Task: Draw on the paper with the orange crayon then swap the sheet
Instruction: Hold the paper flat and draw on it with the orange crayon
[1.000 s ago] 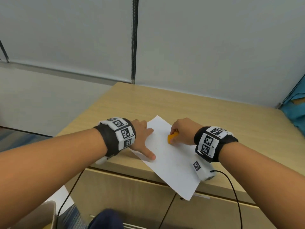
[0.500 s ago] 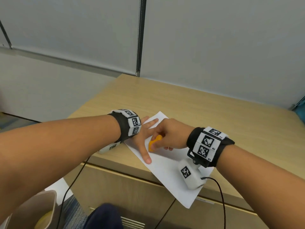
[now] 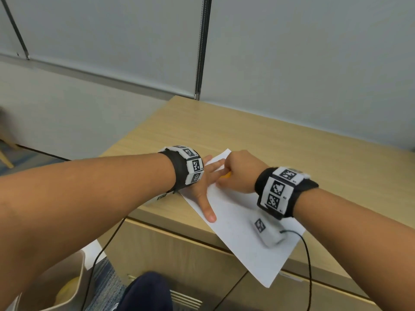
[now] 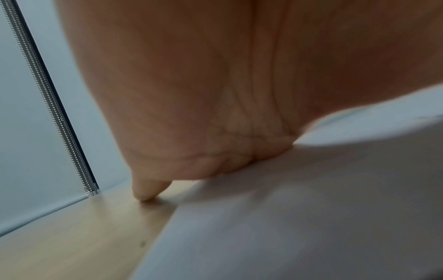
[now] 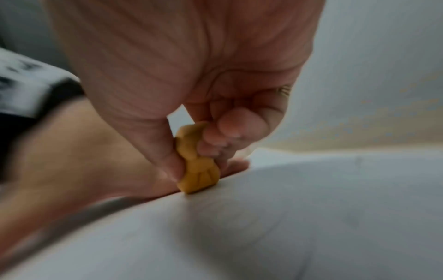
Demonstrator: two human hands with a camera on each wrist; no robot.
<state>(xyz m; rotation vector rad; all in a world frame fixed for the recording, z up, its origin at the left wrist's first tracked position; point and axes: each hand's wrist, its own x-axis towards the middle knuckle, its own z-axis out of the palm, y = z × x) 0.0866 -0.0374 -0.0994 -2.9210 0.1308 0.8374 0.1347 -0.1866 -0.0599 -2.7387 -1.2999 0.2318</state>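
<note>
drawing step in hand — crayon pressed to the sheet

nearest, the paper (image 3: pixel 242 234) is seen overhanging the front edge of the wooden cabinet top (image 3: pixel 292 153), no marks discernible on it. farther in, it is pinned flat by the left hand (image 3: pixel 203 185), fingers spread and straight. just beyond, the orange crayon (image 5: pixel 197 166) is pinched between thumb and curled fingers of the right hand (image 3: pixel 238 173), its base touching the sheet beside the left fingers. drawing is judged under way — next, strokes are called for, then the swap; a replacement sheet cannot be seen.
</note>
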